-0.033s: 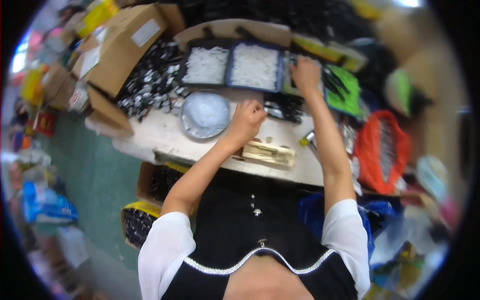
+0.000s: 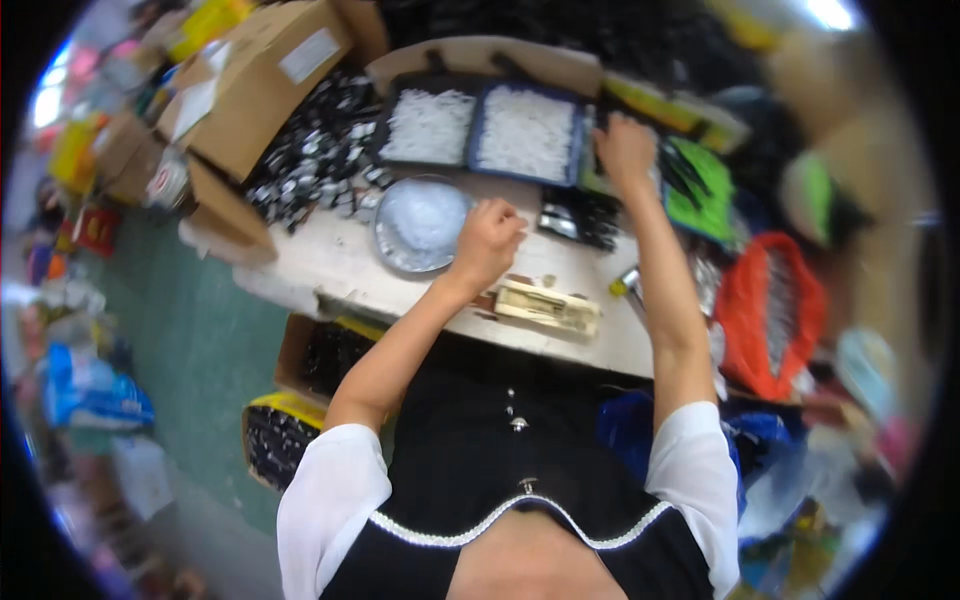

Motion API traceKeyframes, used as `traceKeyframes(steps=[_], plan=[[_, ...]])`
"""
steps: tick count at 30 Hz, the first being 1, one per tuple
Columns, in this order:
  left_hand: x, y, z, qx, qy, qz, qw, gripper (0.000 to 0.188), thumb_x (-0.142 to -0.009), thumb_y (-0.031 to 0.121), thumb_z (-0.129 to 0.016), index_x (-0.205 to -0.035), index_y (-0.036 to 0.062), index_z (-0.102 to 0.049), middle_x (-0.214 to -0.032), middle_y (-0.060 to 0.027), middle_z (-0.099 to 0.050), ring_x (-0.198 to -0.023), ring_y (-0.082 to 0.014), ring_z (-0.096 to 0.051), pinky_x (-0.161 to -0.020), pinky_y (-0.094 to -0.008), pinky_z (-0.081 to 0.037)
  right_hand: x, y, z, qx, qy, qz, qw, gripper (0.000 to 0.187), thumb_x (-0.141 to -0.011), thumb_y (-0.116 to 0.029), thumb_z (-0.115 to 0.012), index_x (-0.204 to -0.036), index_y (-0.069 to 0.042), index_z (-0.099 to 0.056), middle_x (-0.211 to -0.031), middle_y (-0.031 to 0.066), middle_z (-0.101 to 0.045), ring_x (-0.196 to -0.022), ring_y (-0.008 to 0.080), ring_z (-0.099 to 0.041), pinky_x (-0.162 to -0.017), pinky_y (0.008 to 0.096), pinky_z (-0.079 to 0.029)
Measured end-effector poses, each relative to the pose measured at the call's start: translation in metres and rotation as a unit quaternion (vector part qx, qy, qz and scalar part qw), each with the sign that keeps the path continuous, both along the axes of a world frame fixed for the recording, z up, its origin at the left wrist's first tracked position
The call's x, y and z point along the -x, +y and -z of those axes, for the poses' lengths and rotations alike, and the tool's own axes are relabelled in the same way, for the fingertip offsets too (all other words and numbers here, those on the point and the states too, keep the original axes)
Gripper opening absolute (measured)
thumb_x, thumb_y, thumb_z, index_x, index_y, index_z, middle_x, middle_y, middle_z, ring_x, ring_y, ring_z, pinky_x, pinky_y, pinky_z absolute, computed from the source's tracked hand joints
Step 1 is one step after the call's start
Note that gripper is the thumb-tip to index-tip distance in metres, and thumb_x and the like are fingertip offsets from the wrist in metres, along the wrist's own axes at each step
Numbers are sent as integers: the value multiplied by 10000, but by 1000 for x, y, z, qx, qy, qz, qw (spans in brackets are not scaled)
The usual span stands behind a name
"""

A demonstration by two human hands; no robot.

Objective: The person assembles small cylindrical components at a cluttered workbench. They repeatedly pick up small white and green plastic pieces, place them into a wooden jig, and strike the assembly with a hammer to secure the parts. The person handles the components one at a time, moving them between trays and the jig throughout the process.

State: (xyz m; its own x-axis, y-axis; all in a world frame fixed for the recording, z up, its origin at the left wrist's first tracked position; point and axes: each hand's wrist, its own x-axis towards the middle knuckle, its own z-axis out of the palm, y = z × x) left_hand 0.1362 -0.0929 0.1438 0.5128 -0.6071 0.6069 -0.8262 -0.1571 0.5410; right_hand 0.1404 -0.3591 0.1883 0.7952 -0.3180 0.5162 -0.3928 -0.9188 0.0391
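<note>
My left hand (image 2: 490,242) is over the table, right of a round metal bowl (image 2: 397,256) with pale contents. Its fingers are curled into a pinch, and whatever is between them is too small to name. Below it lies a cream-coloured, oblong block-like fixture (image 2: 545,308) with a slot along its top. Farther back, my right hand (image 2: 627,152) reaches down into a narrow compartment between a blue tray (image 2: 577,150) of small white parts and a green tray (image 2: 712,205). Its fingertips are hidden there. A bundle of black and silver pieces (image 2: 580,217) rests between my hands.
A black tray (image 2: 378,150) of white pieces stands beside the blue one. Loose black and silver parts (image 2: 320,150) are heaped near a cardboard box (image 2: 265,85). At right sit a red plastic bag (image 2: 738,330) and a small yellow-ended object (image 2: 620,287). Below the table are boxes of dark parts (image 2: 275,445).
The whole view has shifted slightly, so the table and trays appear a little farther right. Both hands keep nearly the same places relative to the trays and bowl.
</note>
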Motion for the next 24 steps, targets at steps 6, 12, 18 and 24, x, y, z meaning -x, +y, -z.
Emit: traceKeyframes(steps=[6,12,18,24], plan=[[-42,143,10,71,164,-290,940,174,-726,6,-651,-898,28,-659,-853,-96,-587,-644,-193,-588,-578,-288,-466,-10,-38,9,-134,-78,24,988,198,-786,-222,-550,-895,-72,-618,-827,177,-647,-808,372,-620,-705,457,-476],[-79,171,33,-11,149,-313,938,243,-714,27,-659,-956,46,-657,-881,-107,-561,-717,-234,-587,-643,-322,-476,-8,-15,9,-132,-75,-68,986,241,-780,-227,-605,-978,-89,-613,-910,154,-635,-860,359,-597,-742,458,-457],[-90,152,25,-112,102,-302,941,277,-696,59,-662,-972,59,-643,-936,-106,-528,-867,-294,-567,-735,-376,-467,-19,-8,20,-77,6,-9,997,233,-763,-168,-598,-983,-91,-608,-916,140,-625,-885,338,-587,-778,444,-446],[-86,161,29,-73,119,-242,960,214,-682,77,-670,-885,25,-631,-912,-118,-529,-857,-308,-562,-741,-378,-464,-14,-49,25,-236,-172,-82,953,241,-778,-138,-569,-1005,-102,-640,-950,112,-646,-905,307,-604,-765,434,-455]])
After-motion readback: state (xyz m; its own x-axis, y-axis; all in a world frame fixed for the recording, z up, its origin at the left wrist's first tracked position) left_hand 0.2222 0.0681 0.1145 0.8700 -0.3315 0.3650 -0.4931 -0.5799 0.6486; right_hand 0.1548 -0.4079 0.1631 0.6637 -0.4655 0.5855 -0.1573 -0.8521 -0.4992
